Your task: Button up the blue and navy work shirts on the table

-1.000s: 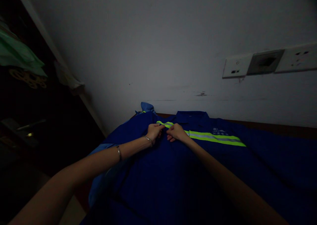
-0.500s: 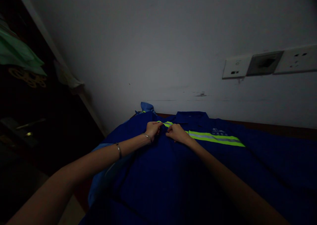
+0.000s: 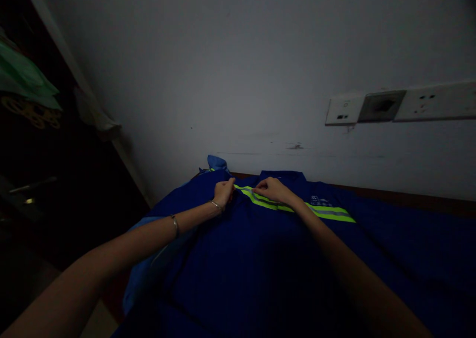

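A dark blue work jacket (image 3: 238, 258) lies spread out, collar toward the wall. Across its chest runs a yellow-green reflective strip (image 3: 330, 213) with a grey middle band; white print sits above it on the right. My left hand (image 3: 223, 193), with bracelets on the wrist and forearm, is closed in a pinch on the jacket at the strip's left end. My right hand (image 3: 274, 190) has its fingers bent and pressed together on the strip, a little right of the left hand. What lies under its fingertips is mostly hidden.
Behind the jacket rises a white wall (image 3: 238, 80) with a socket panel (image 3: 344, 111) at right. Lighter blue cloth (image 3: 217, 163) shows beyond and beneath the jacket's left side. A dark door with a handle (image 3: 33, 185) and a hanging green cloth (image 3: 28, 75) stands at left.
My right hand has moved slightly right and up along the strip, uncovering more of it between the hands. My left hand keeps its pinch. The view has shifted a little.
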A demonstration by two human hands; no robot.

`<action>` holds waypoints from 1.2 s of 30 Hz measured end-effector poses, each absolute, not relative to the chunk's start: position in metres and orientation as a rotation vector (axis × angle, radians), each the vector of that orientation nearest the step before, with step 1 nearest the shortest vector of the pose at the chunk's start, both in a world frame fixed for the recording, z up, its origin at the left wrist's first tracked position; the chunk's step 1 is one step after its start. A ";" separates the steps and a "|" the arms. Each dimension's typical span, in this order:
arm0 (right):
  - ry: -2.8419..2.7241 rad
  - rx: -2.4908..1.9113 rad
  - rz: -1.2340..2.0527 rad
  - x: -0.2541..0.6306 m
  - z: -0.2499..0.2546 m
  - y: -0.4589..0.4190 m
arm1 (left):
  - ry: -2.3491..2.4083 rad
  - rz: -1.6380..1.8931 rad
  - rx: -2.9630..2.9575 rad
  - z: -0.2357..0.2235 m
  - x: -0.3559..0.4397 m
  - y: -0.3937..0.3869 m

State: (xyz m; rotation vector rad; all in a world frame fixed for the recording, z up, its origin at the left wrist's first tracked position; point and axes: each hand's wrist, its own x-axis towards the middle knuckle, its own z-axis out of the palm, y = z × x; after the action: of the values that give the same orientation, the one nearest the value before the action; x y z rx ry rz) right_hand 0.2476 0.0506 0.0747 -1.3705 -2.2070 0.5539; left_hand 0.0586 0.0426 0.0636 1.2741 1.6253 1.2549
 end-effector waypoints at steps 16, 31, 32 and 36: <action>-2.001 -1.717 0.795 0.406 0.041 0.013 | 1.435 0.790 2.398 0.068 0.220 0.081; -1.569 -1.842 1.097 0.417 0.018 -0.005 | 1.568 1.128 1.758 -0.017 0.282 0.076; -1.568 -1.836 1.101 0.417 0.018 -0.005 | 1.550 1.117 1.748 -0.014 0.279 0.075; -1.616 -1.872 1.079 0.413 0.019 -0.007 | 1.564 0.959 1.775 -0.004 0.264 0.073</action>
State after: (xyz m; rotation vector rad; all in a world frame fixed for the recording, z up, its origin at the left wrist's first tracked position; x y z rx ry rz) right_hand 0.4133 -0.0069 0.0189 -1.8718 -1.6165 1.0785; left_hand 0.2637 0.0734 -0.0044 1.7750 1.5639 0.9586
